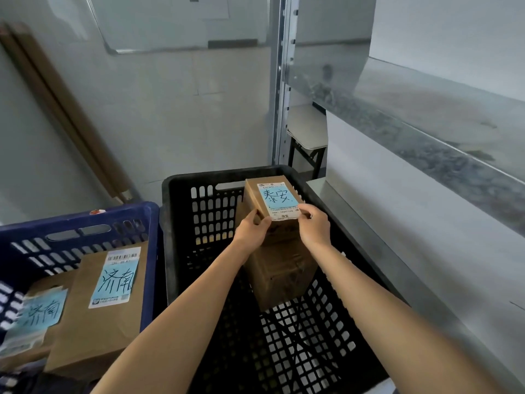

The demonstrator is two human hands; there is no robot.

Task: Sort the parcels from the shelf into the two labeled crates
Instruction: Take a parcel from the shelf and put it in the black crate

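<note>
Holding a small parcel [272, 199] w/ both hands in the black crate [170, 223], near its far right corner, above a taller box [279, 268]; contact unclear. My left hand [251, 233] and right hand [314, 226] each pinch a near corner. Blue crate [150, 237] at left: two parcels [99, 308].

Head-worn view, close, down into black crate [199, 174]

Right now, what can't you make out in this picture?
Head view:
- Fine print on the small box label: too small.
- Part of the bigger box top, in the black crate: hidden by small box, left hand and right hand.
- Blue crate: cut off by the left edge.
</note>
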